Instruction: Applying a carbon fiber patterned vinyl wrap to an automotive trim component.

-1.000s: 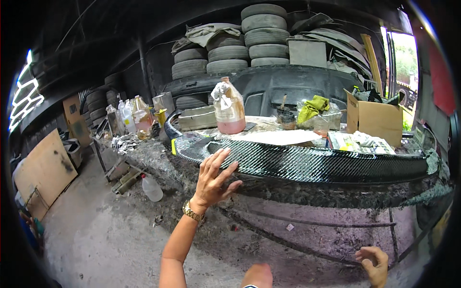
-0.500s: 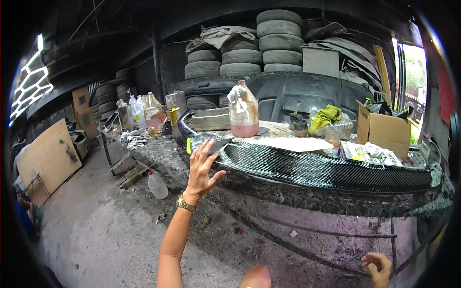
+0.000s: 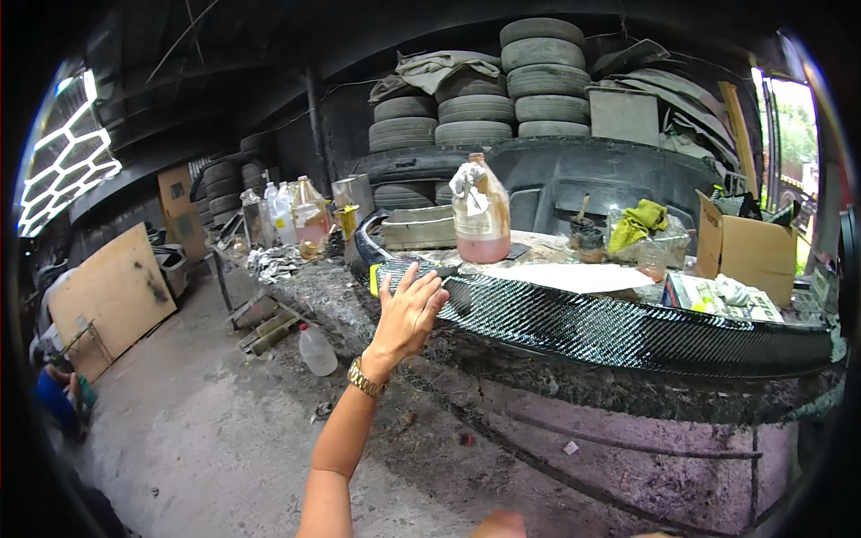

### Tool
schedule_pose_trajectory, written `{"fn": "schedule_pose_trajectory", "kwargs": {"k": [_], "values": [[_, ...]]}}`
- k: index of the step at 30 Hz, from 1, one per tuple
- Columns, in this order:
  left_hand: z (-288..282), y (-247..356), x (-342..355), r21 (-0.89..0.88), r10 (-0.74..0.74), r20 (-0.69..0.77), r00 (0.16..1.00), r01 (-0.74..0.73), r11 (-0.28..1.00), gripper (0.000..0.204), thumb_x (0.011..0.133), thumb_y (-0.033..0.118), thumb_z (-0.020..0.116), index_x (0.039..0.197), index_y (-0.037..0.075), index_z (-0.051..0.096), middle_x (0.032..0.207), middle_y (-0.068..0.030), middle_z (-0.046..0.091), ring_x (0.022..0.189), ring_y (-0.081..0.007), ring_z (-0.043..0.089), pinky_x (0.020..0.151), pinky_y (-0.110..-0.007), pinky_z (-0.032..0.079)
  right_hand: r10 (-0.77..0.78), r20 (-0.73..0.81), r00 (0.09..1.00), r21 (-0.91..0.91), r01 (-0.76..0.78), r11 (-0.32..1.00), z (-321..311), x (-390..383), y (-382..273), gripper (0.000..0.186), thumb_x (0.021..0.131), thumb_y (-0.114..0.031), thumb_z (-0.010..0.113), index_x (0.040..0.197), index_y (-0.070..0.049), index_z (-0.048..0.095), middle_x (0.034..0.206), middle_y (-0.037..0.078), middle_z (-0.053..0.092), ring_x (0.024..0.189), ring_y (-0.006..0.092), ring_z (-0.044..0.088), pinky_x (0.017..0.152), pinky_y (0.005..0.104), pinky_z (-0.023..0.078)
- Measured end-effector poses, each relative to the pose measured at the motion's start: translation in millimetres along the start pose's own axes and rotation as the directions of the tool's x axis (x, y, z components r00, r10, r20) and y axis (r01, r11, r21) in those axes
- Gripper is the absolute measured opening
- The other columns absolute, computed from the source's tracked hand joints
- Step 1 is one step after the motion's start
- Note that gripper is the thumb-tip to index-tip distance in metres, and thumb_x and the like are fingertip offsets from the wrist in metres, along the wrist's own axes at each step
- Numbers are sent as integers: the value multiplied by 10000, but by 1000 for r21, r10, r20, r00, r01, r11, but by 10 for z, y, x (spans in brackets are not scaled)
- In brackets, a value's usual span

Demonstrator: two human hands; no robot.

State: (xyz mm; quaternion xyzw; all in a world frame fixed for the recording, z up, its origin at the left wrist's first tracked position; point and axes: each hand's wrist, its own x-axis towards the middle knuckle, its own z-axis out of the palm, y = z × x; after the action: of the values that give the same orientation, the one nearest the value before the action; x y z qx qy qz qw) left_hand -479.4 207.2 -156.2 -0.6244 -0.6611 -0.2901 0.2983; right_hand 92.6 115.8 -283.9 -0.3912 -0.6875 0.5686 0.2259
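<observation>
A long, curved strip-shaped part covered in glossy black carbon-fibre weave (image 3: 574, 321) lies along the near edge of the workbench. My left hand (image 3: 408, 312), with a gold-coloured watch on its wrist, rests on the part's left end. Its fingers are stretched out and point away from me, and nothing is gripped. Just left of the fingertips a yellow-green strip (image 3: 374, 280) shows on that end. Of my right hand (image 3: 653, 535) only a sliver appears at the lower edge, with its fingers hidden.
Behind the part stands a jug of pinkish liquid (image 3: 482, 224). A dark pot (image 3: 587, 242), a yellow-green cloth (image 3: 639, 224) and a cardboard box (image 3: 756, 255) are farther right. More bottles (image 3: 309, 220) crowd the bench's left end. A plastic bottle (image 3: 317, 351) sits on the floor.
My view has turned slightly left, so the scene sits farther right. The left hand has slid a little rightward along the carbon-fibre part. My right hand has dropped almost out of the picture.
</observation>
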Motion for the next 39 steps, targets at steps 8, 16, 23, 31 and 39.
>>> {"fn": "schedule_pose_trajectory", "kwargs": {"k": [8, 16, 23, 31, 39], "values": [[-80, -25, 116, -115, -125, 260, 957, 159, 981, 707, 1038, 558, 112, 1452, 107, 467, 1490, -74, 475, 1428, -233, 361, 1192, -519, 46, -113, 308, 945, -855, 327, 402, -106, -127, 1300, 414, 914, -269, 619, 1253, -32, 605, 1150, 146, 663, 1075, 272, 614, 944, 405, 484], [-857, 145, 526, 132, -135, 240, 961, 105, 986, 445, 1040, 367, 431, 1400, 120, 520, 1503, -92, 451, 1435, -242, 343, 1188, -489, 147, -195, 229, 954, -792, 299, 532, -203, 241, 1403, 313, 881, -358, 613, 1111, -171, 713, 1108, 134, 697, 1065, 328, 625, 977, 510, 438], [-2118, 429, -583, 146, -526, 139, 839, 508, 849, 301, 950, 253, 614, 764, 24, 558, 750, -147, 588, 708, -310, 562, 646, -418, 437, 287, 179, 941, -582, -133, 802, -242, 264, 1302, 407, 942, -414, 536, 1227, -148, 651, 1226, 193, 644, 1146, 364, 594, 968, 508, 452], [-3859, 2143, -4105, 385, -931, 317, -179, 922, -46, 302, 871, 280, 602, 889, -16, 658, 873, -229, 681, 861, -391, 649, 755, -476, 495, 582, 261, 770, -308, -505, 806, -108, 626, -479, 412, 944, -370, 552, 1259, -114, 619, 1251, 191, 625, 1167, 353, 582, 983, 487, 452], [-5184, 3418, -4445, 660, -751, -127, -648, 510, -552, 504, 923, 471, 587, 815, 1, 732, 766, -153, 718, 810, -312, 709, 806, -449, 547, 634, 341, 695, -97, -644, 759, 134, 768, -1793, 424, 945, -326, 568, 1290, -80, 587, 1276, 190, 606, 1187, 341, 569, 999, 465, 453]]}}
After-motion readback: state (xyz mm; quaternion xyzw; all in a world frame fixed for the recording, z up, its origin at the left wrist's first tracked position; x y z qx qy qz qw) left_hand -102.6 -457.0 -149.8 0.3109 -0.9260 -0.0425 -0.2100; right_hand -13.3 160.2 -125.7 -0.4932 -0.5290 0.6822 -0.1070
